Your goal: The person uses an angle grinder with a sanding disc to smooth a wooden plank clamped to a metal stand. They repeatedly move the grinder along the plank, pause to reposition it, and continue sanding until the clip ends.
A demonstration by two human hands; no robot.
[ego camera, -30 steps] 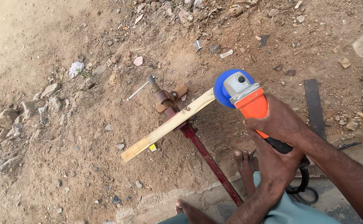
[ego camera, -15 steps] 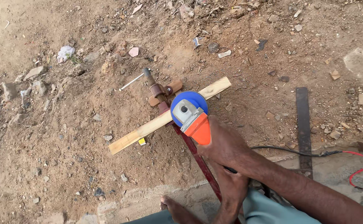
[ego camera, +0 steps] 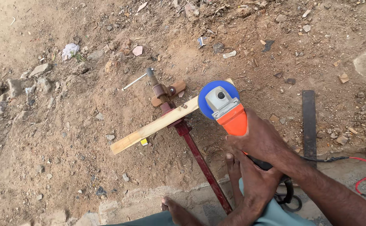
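My right hand (ego camera: 260, 140) grips the orange body of an angle grinder (ego camera: 227, 111). Its blue disc guard sits over the right end of a pale wooden strip (ego camera: 149, 129). My left hand (ego camera: 254, 184) is wrapped around the grinder's black rear handle, just behind my right hand. The strip lies slanted across the dirt, held in a reddish-brown bar clamp (ego camera: 193, 146). The clamp's screw and handle (ego camera: 155, 86) point up-left. The disc itself is hidden under the guard.
The ground is loose dirt with stones and scraps. A dark flat metal bar (ego camera: 309, 121) lies to the right. A black cord and red wire (ego camera: 365, 180) trail off at the right. A bare foot (ego camera: 178, 211) rests on the concrete edge below.
Half a second ago the grinder head was over the strip near the clamp. It now sits nearer the strip's right end. Both hands kept their grip, and the view shifted.
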